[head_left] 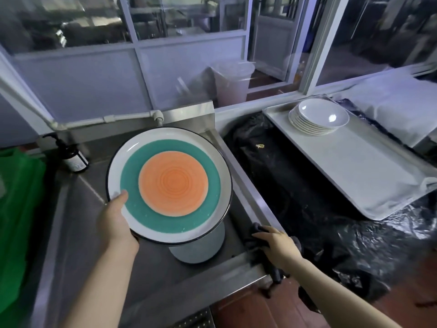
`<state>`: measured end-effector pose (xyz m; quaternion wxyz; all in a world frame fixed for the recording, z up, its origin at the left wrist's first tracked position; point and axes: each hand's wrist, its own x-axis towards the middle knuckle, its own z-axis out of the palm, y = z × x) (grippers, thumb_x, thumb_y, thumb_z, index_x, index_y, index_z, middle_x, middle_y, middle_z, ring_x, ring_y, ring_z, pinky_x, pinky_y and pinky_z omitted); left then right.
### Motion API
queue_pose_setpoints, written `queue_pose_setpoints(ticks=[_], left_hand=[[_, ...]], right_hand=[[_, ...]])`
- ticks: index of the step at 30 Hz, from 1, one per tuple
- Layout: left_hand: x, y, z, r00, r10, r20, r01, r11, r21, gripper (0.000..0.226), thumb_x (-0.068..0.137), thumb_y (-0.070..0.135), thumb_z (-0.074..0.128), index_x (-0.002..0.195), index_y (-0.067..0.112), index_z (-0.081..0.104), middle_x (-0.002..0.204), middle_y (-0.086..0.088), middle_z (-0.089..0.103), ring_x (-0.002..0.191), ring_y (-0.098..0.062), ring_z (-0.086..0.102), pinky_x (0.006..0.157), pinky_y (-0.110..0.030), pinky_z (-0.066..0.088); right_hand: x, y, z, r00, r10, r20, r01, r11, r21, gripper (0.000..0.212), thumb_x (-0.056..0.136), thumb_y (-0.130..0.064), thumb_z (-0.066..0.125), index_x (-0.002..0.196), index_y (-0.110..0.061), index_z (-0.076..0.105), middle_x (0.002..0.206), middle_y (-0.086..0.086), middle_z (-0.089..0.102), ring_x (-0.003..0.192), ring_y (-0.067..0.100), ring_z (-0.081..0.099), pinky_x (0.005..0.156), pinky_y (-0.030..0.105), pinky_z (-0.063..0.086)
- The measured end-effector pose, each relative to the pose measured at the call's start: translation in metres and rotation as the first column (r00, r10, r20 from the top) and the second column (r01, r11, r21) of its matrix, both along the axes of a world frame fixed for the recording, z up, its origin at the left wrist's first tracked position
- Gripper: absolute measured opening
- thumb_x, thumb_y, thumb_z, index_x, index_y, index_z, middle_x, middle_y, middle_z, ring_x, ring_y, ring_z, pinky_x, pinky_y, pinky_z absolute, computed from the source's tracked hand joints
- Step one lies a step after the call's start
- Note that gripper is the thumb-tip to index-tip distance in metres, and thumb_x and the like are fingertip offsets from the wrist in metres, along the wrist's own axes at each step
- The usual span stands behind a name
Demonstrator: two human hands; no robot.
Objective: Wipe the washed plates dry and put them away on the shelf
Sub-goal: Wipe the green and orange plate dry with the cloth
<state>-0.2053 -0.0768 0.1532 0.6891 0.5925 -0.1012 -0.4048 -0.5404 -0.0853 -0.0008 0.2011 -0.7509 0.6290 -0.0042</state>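
Holding up the big plate (173, 183) with the orange middle and green ring, tilted face-up over the steel sink (78, 221); gripped at its lower left rim by the left hand (113, 221), thumb on top and fingers hidden under, clamped so the wet face stays free for wiping; probably kept over the sink so drips fall in there. Just below, partly hidden, another pale plate (201, 247) lying in the sink, likely waiting its turn. Off to the right, on the sink's edge, the right hand (279, 247) pressed down on a dark cloth (260, 233), fingers curled over it; looks like grabbing it to start drying, though hard to tell if closed tight yet. Farther right, past black plastic sheeting (295, 185), a stack of white plates (318, 119) on a pale tray (369, 176), kept apart from the wet side. Back left by the sink, a dark pump bottle (73, 155); no shelf in sight.
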Motion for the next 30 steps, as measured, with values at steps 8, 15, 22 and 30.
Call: queue_pose_setpoints(ticks=[8,15,22,30], left_hand=[[0.020,0.025,0.027,0.999,-0.009,0.037,0.012,0.998,-0.067,0.031,0.084,0.040,0.063,0.105,0.019,0.071,0.112,-0.003,0.071,0.106,-0.024,0.066,0.098,-0.043,0.049],[0.045,0.044,0.074,0.969,0.096,0.227,-0.038,0.968,-0.247,0.033,0.069,0.052,0.068,0.089,0.027,0.072,0.093,0.012,0.073,0.097,-0.015,0.067,0.090,-0.039,0.051],[0.054,0.063,0.114,0.939,0.223,0.262,-0.082,0.886,-0.457,0.028,0.061,0.058,0.067,0.055,0.031,0.066,0.062,0.014,0.059,0.068,-0.013,0.055,0.072,-0.036,0.041],[0.074,0.069,0.138,0.941,0.334,0.060,-0.235,0.768,-0.596,0.014,0.062,0.048,0.072,0.064,0.033,0.073,0.071,0.014,0.068,0.080,-0.020,0.060,0.083,-0.045,0.047]], right_hand=[[0.050,-0.027,0.097,0.720,-0.028,0.693,0.320,0.900,-0.297,0.037,0.086,-0.011,0.067,0.120,-0.024,0.066,0.129,-0.003,0.059,0.123,0.014,0.053,0.105,0.029,0.040],[0.137,-0.030,0.253,0.739,0.400,0.543,0.159,0.679,-0.717,0.042,0.082,-0.018,0.063,0.123,-0.026,0.064,0.137,0.000,0.049,0.124,0.020,0.048,0.104,0.025,0.035],[0.193,-0.038,0.328,0.937,0.337,-0.088,-0.172,0.227,-0.959,0.034,0.080,-0.013,0.060,0.107,-0.024,0.075,0.129,0.016,0.060,0.099,0.041,0.062,0.078,0.046,0.046],[0.199,0.006,0.290,0.844,0.497,-0.203,-0.343,0.209,-0.916,0.044,0.070,-0.007,0.048,0.098,-0.027,0.075,0.127,0.008,0.063,0.087,0.035,0.063,0.072,0.039,0.046]])
